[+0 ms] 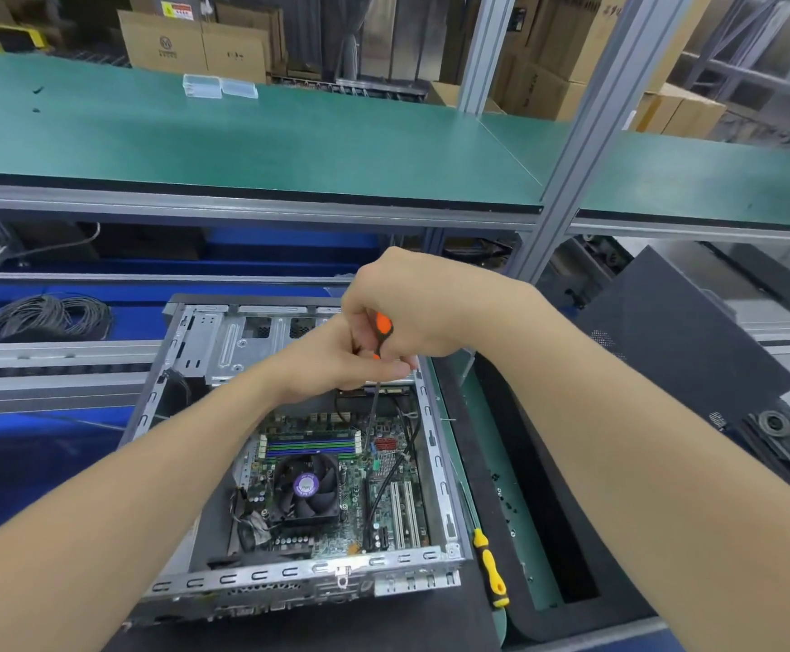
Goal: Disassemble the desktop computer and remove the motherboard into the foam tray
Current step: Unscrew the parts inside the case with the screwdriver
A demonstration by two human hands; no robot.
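Observation:
An open desktop case [440, 468] lies on the bench with its green motherboard [360, 505] and black CPU fan [306, 487] showing. My right hand [411, 312] grips the orange and black handle of a screwdriver [382, 329]; its dark shaft runs down to the board near the memory slots. My left hand [336, 360] pinches the screwdriver's lower handle just under the right hand. A black foam tray [477, 463] with a green inside lies right of the case.
A yellow-handled screwdriver [491, 569] lies between case and tray. The dark side panel [680, 331] leans at the right. A coil of black cable [40, 317] sits at the left. A green shelf [242, 143] and a metal post [571, 148] stand ahead.

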